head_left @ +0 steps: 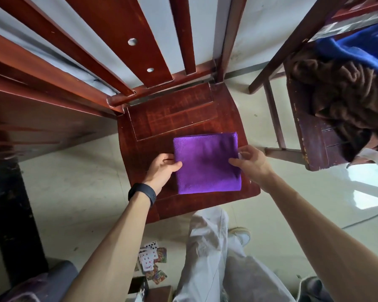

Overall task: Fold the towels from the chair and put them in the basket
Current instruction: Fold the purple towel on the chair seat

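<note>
A purple towel (205, 163), folded into a neat square, lies flat on the seat of a dark red wooden chair (175, 114). My left hand (163, 168) grips the towel's left edge, thumb on top and fingers tucked under. My right hand (250, 163) pinches the right edge, thumb lying on the cloth. On a second chair (310, 136) at the right lie a crumpled brown towel (345, 99) and a blue towel (358, 44) behind it. No basket is in view.
A dark wooden bed frame (42, 118) runs along the left. Playing cards (152, 261) lie scattered on the pale floor near my legs (207, 253). A grey object (52, 280) sits at the bottom left corner.
</note>
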`<state>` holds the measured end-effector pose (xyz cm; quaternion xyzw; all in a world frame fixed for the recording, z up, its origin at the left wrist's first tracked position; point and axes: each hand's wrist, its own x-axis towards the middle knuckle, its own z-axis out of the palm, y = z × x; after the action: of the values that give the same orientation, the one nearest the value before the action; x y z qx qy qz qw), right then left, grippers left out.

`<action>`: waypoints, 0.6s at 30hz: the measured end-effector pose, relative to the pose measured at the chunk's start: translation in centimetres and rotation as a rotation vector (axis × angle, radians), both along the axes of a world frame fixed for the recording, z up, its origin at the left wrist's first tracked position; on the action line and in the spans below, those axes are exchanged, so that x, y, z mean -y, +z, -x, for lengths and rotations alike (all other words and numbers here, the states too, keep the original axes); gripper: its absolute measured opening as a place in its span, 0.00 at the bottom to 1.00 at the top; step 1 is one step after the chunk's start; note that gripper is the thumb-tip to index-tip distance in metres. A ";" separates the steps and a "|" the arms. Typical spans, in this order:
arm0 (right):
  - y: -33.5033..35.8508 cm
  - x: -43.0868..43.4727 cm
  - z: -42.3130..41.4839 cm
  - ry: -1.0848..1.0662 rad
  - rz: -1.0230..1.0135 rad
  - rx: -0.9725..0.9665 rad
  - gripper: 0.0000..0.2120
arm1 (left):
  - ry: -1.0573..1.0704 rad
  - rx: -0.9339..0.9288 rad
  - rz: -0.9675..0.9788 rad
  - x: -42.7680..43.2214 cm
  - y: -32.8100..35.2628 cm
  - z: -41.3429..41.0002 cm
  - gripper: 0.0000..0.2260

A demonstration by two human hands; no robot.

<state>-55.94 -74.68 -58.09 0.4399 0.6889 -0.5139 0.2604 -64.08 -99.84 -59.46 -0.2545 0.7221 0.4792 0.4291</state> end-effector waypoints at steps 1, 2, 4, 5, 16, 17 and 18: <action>0.1 -0.2 -0.5 -0.057 0.081 -0.002 0.15 | 0.031 0.030 -0.052 0.0 0.3 -0.1 0.18; 0.5 -0.5 -1.1 -0.133 0.198 -0.008 0.17 | 0.045 0.056 -0.108 0.0 0.8 -0.1 0.19; 1.8 -1.2 -2.5 -0.243 0.451 -0.022 0.20 | 0.037 0.104 -0.206 0.0 2.2 -0.2 0.16; 2.4 -1.6 -3.4 -0.250 0.532 -0.028 0.20 | 0.023 0.124 -0.241 0.0 3.0 -0.4 0.16; 18.2 -8.3 -16.2 -0.439 0.480 -0.234 0.20 | -0.238 0.117 -0.389 -8.8 18.0 -6.6 0.15; 20.7 -9.3 -17.5 -0.462 0.447 -0.270 0.20 | -0.268 0.105 -0.413 -10.4 20.2 -7.2 0.15; 23.1 -10.3 -18.8 -0.485 0.412 -0.311 0.20 | -0.302 0.088 -0.437 -12.1 22.5 -7.8 0.15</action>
<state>-37.15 -64.35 -34.95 0.4454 0.4777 -0.7497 0.1063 -56.31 -87.71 -36.99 -0.0659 0.6119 0.5427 0.5716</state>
